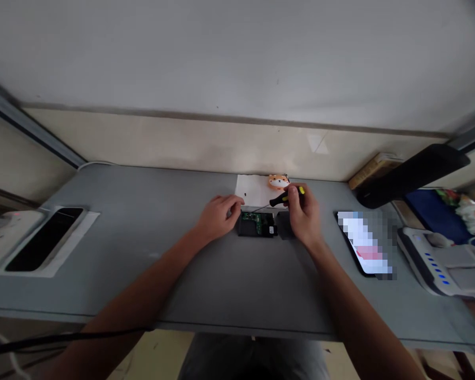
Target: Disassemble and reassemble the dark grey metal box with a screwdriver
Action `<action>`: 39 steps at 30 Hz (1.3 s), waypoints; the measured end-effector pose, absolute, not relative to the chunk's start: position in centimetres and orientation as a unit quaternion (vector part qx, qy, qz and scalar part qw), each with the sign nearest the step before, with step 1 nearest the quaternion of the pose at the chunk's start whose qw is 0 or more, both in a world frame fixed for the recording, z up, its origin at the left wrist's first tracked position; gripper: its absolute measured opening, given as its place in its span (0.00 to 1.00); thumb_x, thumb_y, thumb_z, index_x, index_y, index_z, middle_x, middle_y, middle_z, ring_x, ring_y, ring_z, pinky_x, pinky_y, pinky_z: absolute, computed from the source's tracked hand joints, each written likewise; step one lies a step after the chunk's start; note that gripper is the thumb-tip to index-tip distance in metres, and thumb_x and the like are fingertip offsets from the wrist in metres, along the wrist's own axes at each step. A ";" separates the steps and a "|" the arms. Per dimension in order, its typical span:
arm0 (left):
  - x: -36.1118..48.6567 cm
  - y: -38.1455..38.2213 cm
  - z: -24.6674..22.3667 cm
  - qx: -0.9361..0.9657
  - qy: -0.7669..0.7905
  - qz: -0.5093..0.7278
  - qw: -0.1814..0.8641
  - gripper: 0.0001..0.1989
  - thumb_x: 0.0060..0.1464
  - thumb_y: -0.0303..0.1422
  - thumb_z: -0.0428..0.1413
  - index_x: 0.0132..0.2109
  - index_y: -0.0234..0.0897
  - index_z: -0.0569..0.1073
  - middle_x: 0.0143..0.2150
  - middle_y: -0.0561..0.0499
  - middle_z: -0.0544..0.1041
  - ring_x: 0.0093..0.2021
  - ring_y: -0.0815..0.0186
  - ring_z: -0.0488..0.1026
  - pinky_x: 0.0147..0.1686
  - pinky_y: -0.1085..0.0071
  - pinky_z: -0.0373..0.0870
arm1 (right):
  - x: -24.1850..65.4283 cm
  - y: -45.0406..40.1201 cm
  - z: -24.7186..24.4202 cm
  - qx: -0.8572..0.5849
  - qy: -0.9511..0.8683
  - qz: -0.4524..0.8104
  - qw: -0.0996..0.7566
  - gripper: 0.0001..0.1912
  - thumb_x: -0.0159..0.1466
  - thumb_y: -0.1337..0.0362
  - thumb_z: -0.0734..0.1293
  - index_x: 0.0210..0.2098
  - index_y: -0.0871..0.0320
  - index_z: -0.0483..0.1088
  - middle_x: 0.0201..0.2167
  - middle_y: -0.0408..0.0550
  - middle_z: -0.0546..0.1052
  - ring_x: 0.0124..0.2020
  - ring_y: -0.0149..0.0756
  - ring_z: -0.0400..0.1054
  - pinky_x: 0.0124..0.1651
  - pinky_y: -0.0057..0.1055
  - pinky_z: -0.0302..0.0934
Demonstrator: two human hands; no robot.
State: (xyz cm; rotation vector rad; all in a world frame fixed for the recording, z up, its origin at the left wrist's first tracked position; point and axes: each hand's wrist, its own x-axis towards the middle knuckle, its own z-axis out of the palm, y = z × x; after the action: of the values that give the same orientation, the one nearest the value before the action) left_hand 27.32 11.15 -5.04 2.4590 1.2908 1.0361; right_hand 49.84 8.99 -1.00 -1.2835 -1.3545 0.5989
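Nearer the tabletop's back edge, the right hand grips a screwdriver, apparently working the circuit board; left hand's hold unclear; next needs steadiness.

Worn on the head, above the near side of the desk. Faces forward and down, aimed at the white paper just beyond the left hand and right hand. Sits slightly rolled, with the desk's edges sloping down toward the right. Takes in a wide field in a single view: from the dark-screened device at left to the white unit with blue lights at right, and from the wall at top to the wearer's legs at bottom. Set back far enough to show both forearms at length and the hands small near the middle.
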 end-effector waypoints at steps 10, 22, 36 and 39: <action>27.2 11.3 -5.0 0.864 0.411 0.258 0.136 0.16 0.60 0.23 0.45 0.43 0.41 0.77 0.43 0.49 0.82 0.44 0.60 0.79 0.50 0.58 0.74 | 49.8 9.0 -1.2 -0.539 -0.588 0.254 0.547 0.22 0.69 0.40 0.61 0.38 0.53 0.69 0.25 0.40 0.71 0.26 0.32 0.63 0.31 0.30 0.58; 27.1 11.4 -4.8 0.866 0.390 0.273 0.154 0.17 0.61 0.24 0.46 0.43 0.41 0.78 0.42 0.49 0.82 0.45 0.59 0.79 0.51 0.58 0.76 | 49.5 8.9 -1.2 -0.543 -0.594 0.240 0.543 0.22 0.68 0.40 0.61 0.36 0.53 0.70 0.23 0.39 0.70 0.24 0.32 0.62 0.29 0.30 0.56; 27.3 11.4 -4.8 0.872 0.392 0.261 0.129 0.18 0.60 0.22 0.48 0.44 0.42 0.80 0.42 0.49 0.82 0.44 0.60 0.79 0.50 0.60 0.76 | 49.1 8.7 -1.1 -0.539 -0.612 0.208 0.540 0.24 0.69 0.40 0.59 0.37 0.53 0.69 0.22 0.39 0.69 0.24 0.32 0.61 0.29 0.31 0.55; 27.3 11.3 -4.7 0.874 0.398 0.247 0.131 0.17 0.60 0.22 0.47 0.45 0.41 0.80 0.43 0.49 0.82 0.45 0.60 0.79 0.52 0.60 0.75 | 49.1 8.7 -1.1 -0.542 -0.614 0.195 0.539 0.24 0.69 0.40 0.59 0.38 0.54 0.70 0.22 0.39 0.69 0.23 0.32 0.61 0.29 0.31 0.55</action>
State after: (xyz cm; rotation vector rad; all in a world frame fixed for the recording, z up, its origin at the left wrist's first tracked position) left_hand 27.26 11.31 -4.70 2.5379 1.1553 0.7187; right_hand 49.10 8.73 -1.11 -1.2898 -1.4595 0.4631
